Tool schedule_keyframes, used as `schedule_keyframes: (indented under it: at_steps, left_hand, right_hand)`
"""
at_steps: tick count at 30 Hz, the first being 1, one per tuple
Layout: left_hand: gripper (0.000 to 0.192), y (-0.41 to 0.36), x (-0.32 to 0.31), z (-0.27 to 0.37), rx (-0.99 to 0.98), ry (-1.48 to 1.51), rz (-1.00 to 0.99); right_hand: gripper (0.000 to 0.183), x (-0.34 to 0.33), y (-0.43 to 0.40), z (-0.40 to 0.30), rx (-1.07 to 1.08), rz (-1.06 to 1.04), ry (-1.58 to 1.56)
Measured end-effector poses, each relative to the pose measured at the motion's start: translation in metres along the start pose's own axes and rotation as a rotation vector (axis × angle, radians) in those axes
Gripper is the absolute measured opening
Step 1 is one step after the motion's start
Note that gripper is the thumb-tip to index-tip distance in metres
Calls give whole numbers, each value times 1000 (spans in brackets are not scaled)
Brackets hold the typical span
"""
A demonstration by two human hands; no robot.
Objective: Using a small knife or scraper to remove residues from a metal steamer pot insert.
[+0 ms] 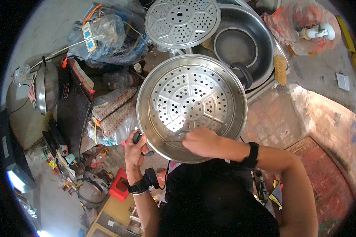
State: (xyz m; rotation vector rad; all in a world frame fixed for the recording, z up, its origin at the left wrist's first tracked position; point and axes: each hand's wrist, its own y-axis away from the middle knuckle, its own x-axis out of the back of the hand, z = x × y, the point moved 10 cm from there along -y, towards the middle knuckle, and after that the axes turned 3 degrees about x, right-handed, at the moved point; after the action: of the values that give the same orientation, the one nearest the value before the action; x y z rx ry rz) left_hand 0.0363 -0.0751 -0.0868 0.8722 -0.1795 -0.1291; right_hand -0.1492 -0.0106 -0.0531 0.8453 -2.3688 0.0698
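A round stainless-steel steamer pot with a perforated bottom [192,97] is held out before me, its open side towards me. My left hand [136,146] is closed around its black side handle [137,138] at the lower left rim. My right hand [200,142] reaches inside the pot, curled against the lower part of its inner wall; whether it holds something there cannot be made out. Beyond the pot, a flat perforated steamer plate [182,25] rests by a large dark metal basin [262,38], which has a round pan lid or pan bottom [235,47] in it.
A yellow-brown scrubbing sponge [280,69] lies at the basin's right edge. To the left are a power strip [89,37] on plastic bags, folded woven fabric [115,111] and a metal lid or wok [46,87]. A red plastic object [119,186] stands lower left.
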Motion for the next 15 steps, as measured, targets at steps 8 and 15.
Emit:
schedule_keyframes:
  at_steps: [8,15]
  left_hand:
    - [22,1,-3,1,17,-5,15]
    - [23,1,-6,0,34,16,-5]
  right_hand:
    - [14,-1,3,3,-7,43,-47]
    - [12,-4,-5,6,-92,38,-73]
